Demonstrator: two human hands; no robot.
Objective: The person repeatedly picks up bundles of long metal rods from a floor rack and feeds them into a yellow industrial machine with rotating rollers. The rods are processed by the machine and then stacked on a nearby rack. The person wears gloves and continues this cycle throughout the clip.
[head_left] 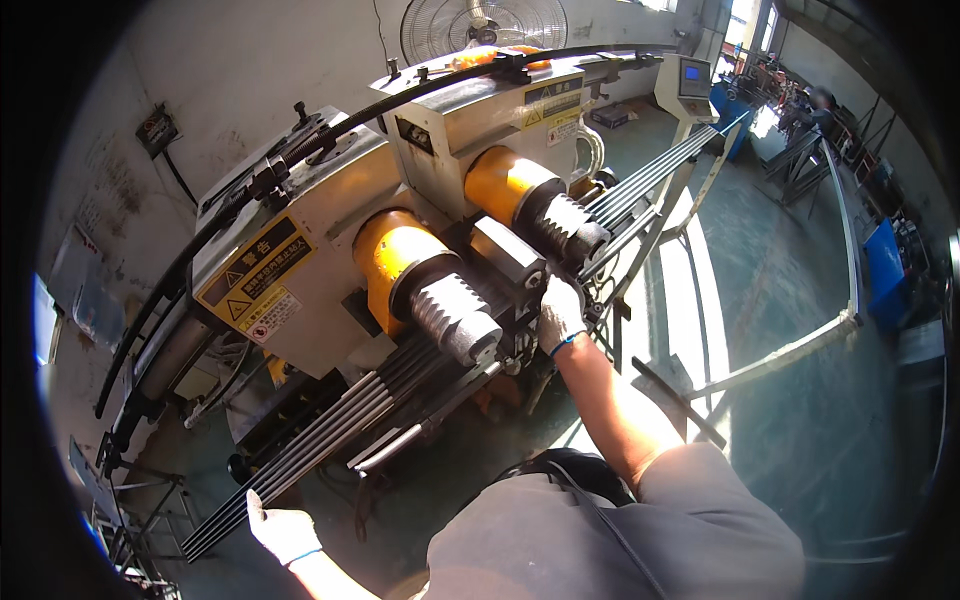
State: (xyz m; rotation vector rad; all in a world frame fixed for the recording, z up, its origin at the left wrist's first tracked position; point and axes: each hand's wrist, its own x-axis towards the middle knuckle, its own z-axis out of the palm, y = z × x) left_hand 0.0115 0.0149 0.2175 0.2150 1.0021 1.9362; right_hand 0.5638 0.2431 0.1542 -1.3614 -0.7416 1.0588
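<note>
A bundle of several long dark metal bars (330, 440) runs through a bending machine (320, 260), under its two grooved grey rollers (455, 315) on yellow hubs, and out to the upper right. My left hand (282, 530), in a white glove, holds the near end of the bars at the lower left. Gloved too, my right hand (560, 315) rests on the machine's dark front between the rollers, fingers curled on a part there. What it grips is hidden.
A control console with a blue screen (690, 80) stands at the back right, a fan (485, 25) behind the machine. A curved pale metal bar (850, 300) arcs across the green floor at right. Metal racks and a person stand far back right.
</note>
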